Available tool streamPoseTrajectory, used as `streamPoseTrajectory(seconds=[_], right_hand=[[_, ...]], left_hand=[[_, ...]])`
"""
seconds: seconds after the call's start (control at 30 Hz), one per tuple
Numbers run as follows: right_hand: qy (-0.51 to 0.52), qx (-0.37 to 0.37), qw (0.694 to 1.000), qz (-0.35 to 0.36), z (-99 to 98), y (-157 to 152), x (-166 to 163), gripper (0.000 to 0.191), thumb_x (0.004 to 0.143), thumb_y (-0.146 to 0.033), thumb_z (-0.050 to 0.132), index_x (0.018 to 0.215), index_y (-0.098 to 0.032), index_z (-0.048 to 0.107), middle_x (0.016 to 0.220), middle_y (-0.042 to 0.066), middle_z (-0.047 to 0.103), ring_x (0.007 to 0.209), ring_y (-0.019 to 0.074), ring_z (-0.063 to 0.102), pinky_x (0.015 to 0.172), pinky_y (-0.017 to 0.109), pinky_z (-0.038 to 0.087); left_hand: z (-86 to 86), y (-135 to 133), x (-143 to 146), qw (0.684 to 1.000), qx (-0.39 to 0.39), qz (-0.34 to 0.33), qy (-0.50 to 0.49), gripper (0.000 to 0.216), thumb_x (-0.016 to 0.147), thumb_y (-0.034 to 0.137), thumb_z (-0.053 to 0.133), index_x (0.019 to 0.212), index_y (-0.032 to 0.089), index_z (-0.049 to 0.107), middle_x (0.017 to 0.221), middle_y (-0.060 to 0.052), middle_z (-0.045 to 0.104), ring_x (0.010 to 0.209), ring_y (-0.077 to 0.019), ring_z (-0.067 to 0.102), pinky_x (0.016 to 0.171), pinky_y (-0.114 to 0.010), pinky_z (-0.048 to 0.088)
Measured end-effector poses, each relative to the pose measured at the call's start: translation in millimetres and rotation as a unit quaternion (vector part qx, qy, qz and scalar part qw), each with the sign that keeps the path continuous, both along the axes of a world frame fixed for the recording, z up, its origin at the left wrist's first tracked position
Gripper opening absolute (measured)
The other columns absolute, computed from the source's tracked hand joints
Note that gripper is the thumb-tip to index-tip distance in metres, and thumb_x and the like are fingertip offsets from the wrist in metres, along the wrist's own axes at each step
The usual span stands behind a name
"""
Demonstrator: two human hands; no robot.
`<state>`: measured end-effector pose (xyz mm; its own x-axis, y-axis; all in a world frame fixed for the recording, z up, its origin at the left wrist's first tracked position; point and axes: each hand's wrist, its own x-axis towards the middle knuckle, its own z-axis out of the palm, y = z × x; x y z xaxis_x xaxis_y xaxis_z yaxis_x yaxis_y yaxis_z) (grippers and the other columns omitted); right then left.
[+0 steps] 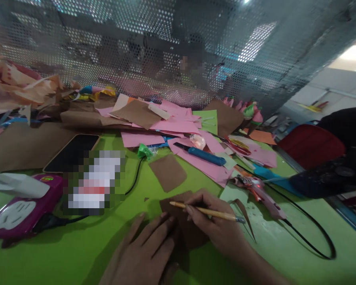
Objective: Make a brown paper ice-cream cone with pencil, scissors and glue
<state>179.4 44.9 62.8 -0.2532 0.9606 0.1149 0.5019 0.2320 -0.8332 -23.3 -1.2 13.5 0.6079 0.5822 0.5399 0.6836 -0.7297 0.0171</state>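
A dark brown paper piece [190, 233] lies on the green table [112, 233] in front of me. My left hand [150, 247] rests flat along its left side, fingers stretched out. Over the paper, my right hand [215, 219] grips a yellow pencil [207, 211], whose tip points left above the paper's upper left corner. I cannot tell whether the tip touches the sheet. Just beyond lies a second brown paper piece [168, 172] with one rounded corner. A thin curved brown strip [247, 217] sits to the right of my right hand.
A pink glue gun [264, 198] with a looping black cord lies at right. A blue utility knife [206, 155] and scissors [240, 145] rest on pink paper. At left are a purple power strip [52, 190] and a black phone [72, 153]. A perforated metal screen [154, 47] stands behind.
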Motion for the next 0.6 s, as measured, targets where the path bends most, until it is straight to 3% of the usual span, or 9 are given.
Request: streamPoseTrajectory(seconds=[0.23,0.43,0.6], right_hand=[[-0.071,0.026,0.994,-0.084,1.1,-1.2,22.6,0.015,0.086,-0.028,0.056,0.073,-0.021,0.06,0.063,-0.001,0.062,0.058,0.0152,0.057,0.054,0.025,0.042],[-0.065,0.04,0.989,-0.123,1.4,0.1,28.6,0.014,0.084,-0.026,0.056,0.071,-0.02,0.059,0.061,-0.002,0.058,0.057,0.0144,0.053,0.052,0.025,0.04],[-0.046,0.037,0.989,-0.136,2.7,2.5,28.2,0.013,0.083,-0.026,0.056,0.072,-0.02,0.058,0.06,-0.002,0.057,0.055,0.0137,0.051,0.05,0.024,0.039]], left_hand=[[-6.6,2.7,-0.8,0.999,0.04,-0.013,-0.022,0.035,0.102,0.035,0.037,0.112,0.023,0.068,0.121,0.003,0.07,0.113,-0.013,0.061,0.108,-0.027,0.034],[-13.3,1.6,-3.8,0.998,0.049,-0.026,0.031,0.033,0.097,0.027,0.042,0.121,0.019,0.064,0.129,-0.001,0.066,0.116,-0.0163,0.06,0.099,-0.03,0.045],[-16.9,1.2,-9.5,0.998,0.03,-0.023,0.058,0.037,0.098,0.034,0.044,0.13,0.022,0.059,0.131,-0.001,0.064,0.115,-0.0161,0.061,0.094,-0.029,0.049]])
